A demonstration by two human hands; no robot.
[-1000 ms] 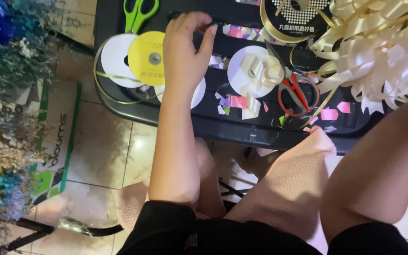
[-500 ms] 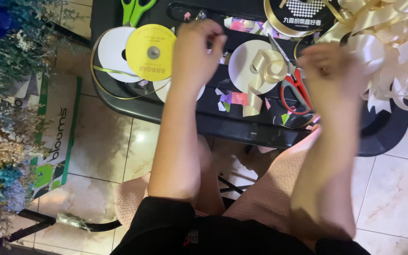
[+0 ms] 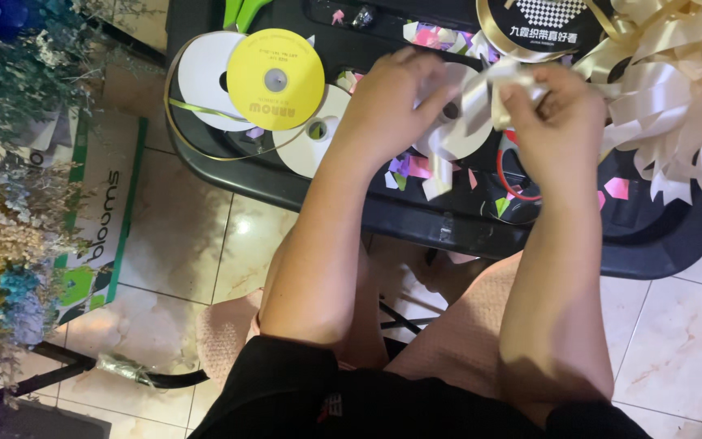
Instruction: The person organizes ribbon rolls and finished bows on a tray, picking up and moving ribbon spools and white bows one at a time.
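Both hands had closed in since earlier; our left hand (image 3: 396, 102) and right hand (image 3: 558, 114) pinched the ribbon (image 3: 481, 102), at 12 o'clock over the tray (image 3: 448, 232). We judged it light, limp, slippery; grip ends.

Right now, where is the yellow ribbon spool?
In the head view, the yellow ribbon spool lies at the left end of the black table, overlapping two white spools, left of the left hand.

The right hand (image 3: 558, 114), out of view a second ago, has come in and now pinches the cream ribbon (image 3: 481, 102) together with the left hand (image 3: 392, 97).
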